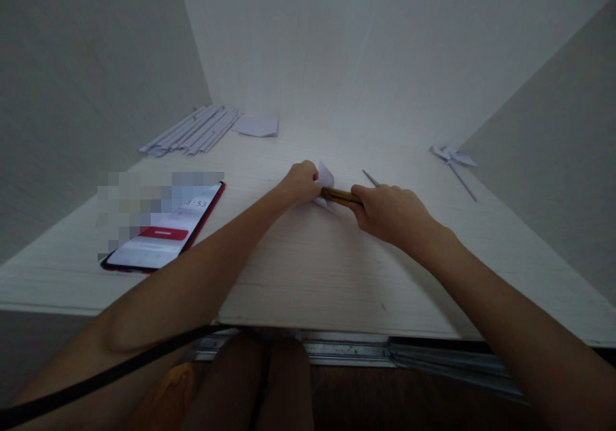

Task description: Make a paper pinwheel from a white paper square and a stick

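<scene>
My left hand (302, 182) is closed on a white piece of paper (325, 174), which is folded or curled and partly hidden behind the fingers. My right hand (392, 210) grips a slim orange-and-dark tool (341, 195); its kind is hard to make out. The tool's far end meets the paper beside my left fingertips. Just beyond my right hand, a thin grey pointed stick (369, 177) shows, its near end hidden by the hand.
A paper pinwheel (452, 155) on a stick lies at the right. Several rolled paper sticks (195, 131) and a paper sheet (258, 125) lie at the back left. A lit phone (166, 235) sits by my left forearm. Walls (337, 52) enclose the white table (308, 270).
</scene>
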The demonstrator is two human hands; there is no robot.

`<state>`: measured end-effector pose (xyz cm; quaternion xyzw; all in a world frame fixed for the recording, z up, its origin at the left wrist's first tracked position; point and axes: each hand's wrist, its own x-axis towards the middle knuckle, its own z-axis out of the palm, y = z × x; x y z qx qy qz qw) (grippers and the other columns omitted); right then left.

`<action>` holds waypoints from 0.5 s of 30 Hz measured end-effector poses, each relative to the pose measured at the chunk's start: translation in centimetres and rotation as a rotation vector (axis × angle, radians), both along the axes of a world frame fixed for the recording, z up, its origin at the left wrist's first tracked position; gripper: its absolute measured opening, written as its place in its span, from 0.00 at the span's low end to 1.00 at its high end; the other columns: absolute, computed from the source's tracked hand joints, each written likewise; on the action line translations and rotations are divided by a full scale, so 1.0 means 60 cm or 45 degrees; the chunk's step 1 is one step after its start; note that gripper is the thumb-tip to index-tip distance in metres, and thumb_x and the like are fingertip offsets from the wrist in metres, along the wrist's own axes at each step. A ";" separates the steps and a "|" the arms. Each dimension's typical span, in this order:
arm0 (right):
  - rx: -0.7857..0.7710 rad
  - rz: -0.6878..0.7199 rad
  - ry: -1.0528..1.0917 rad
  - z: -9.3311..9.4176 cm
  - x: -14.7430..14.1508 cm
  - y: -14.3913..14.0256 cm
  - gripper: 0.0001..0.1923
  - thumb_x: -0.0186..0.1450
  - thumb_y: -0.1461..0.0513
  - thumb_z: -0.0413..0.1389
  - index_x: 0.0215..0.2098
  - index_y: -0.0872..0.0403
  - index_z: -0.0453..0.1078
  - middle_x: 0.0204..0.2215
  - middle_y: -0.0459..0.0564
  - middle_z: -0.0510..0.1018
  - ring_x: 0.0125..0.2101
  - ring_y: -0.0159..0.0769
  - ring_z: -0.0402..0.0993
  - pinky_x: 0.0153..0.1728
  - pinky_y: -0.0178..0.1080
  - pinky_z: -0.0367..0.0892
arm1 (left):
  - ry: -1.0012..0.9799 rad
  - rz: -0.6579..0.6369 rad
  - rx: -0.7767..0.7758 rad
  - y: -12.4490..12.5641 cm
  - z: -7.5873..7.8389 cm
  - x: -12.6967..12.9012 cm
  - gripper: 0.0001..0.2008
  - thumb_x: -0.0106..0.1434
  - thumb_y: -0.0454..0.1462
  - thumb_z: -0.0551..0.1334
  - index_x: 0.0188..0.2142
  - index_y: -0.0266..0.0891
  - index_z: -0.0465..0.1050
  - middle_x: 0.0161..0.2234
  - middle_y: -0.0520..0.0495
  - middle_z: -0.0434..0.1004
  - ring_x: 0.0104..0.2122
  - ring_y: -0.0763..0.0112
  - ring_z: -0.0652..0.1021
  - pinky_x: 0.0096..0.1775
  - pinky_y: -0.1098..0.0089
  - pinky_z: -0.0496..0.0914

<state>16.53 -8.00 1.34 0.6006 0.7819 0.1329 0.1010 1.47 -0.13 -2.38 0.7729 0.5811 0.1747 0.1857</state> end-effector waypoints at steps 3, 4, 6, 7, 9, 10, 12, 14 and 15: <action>0.008 0.013 -0.003 0.000 -0.001 0.000 0.18 0.64 0.56 0.41 0.43 0.54 0.68 0.31 0.57 0.76 0.31 0.42 0.73 0.28 0.37 0.58 | -0.010 0.014 0.024 -0.001 -0.001 0.001 0.05 0.47 0.29 0.56 0.25 0.34 0.69 0.23 0.47 0.69 0.29 0.70 0.70 0.30 0.72 0.62; 0.012 0.017 -0.004 0.000 -0.002 0.000 0.18 0.64 0.56 0.41 0.42 0.54 0.68 0.31 0.57 0.76 0.30 0.42 0.73 0.27 0.37 0.58 | -0.012 0.015 0.031 -0.002 -0.002 0.001 0.05 0.47 0.29 0.55 0.25 0.34 0.69 0.22 0.47 0.69 0.29 0.70 0.70 0.30 0.72 0.62; 0.018 0.016 -0.008 0.000 -0.003 -0.001 0.18 0.65 0.56 0.41 0.42 0.54 0.68 0.31 0.57 0.76 0.30 0.42 0.73 0.27 0.37 0.58 | -0.017 0.013 0.043 -0.002 -0.003 0.001 0.05 0.47 0.29 0.55 0.25 0.34 0.69 0.22 0.47 0.69 0.29 0.70 0.70 0.30 0.72 0.62; 0.017 0.015 -0.010 0.001 -0.005 -0.001 0.18 0.65 0.56 0.41 0.42 0.54 0.68 0.30 0.57 0.76 0.30 0.42 0.73 0.27 0.37 0.58 | -0.018 0.009 0.045 -0.003 -0.003 0.002 0.05 0.47 0.29 0.55 0.25 0.34 0.69 0.22 0.47 0.69 0.29 0.70 0.70 0.30 0.72 0.62; 0.014 0.012 -0.016 0.003 -0.008 -0.002 0.18 0.64 0.56 0.41 0.42 0.55 0.68 0.30 0.57 0.76 0.30 0.42 0.73 0.27 0.37 0.58 | -0.020 -0.001 0.053 -0.003 -0.004 0.002 0.05 0.47 0.29 0.55 0.24 0.35 0.68 0.22 0.47 0.69 0.29 0.70 0.70 0.31 0.72 0.62; 0.011 0.015 -0.016 0.003 -0.009 -0.002 0.18 0.64 0.56 0.41 0.42 0.55 0.68 0.30 0.57 0.76 0.30 0.42 0.73 0.27 0.37 0.58 | -0.020 -0.004 0.057 -0.003 -0.004 0.002 0.05 0.47 0.29 0.55 0.24 0.35 0.68 0.22 0.48 0.69 0.29 0.70 0.70 0.31 0.72 0.62; 0.011 0.027 -0.014 0.004 -0.011 -0.002 0.17 0.64 0.57 0.42 0.42 0.55 0.68 0.31 0.58 0.76 0.31 0.42 0.73 0.28 0.37 0.59 | -0.021 -0.010 0.065 -0.003 -0.004 0.001 0.05 0.46 0.29 0.55 0.24 0.35 0.68 0.22 0.48 0.68 0.29 0.70 0.69 0.31 0.72 0.62; 0.017 0.032 -0.008 0.003 -0.009 -0.001 0.17 0.64 0.57 0.42 0.42 0.55 0.68 0.31 0.58 0.76 0.31 0.42 0.73 0.28 0.37 0.59 | -0.026 -0.014 0.065 -0.003 -0.004 0.000 0.04 0.47 0.29 0.55 0.23 0.35 0.67 0.22 0.48 0.68 0.29 0.70 0.69 0.31 0.72 0.62; 0.018 0.031 0.002 0.002 -0.006 0.000 0.17 0.64 0.57 0.42 0.42 0.55 0.68 0.30 0.57 0.76 0.30 0.42 0.72 0.27 0.37 0.58 | -0.030 -0.013 0.056 -0.004 -0.003 -0.001 0.04 0.47 0.30 0.55 0.23 0.35 0.67 0.22 0.48 0.68 0.29 0.70 0.69 0.31 0.72 0.62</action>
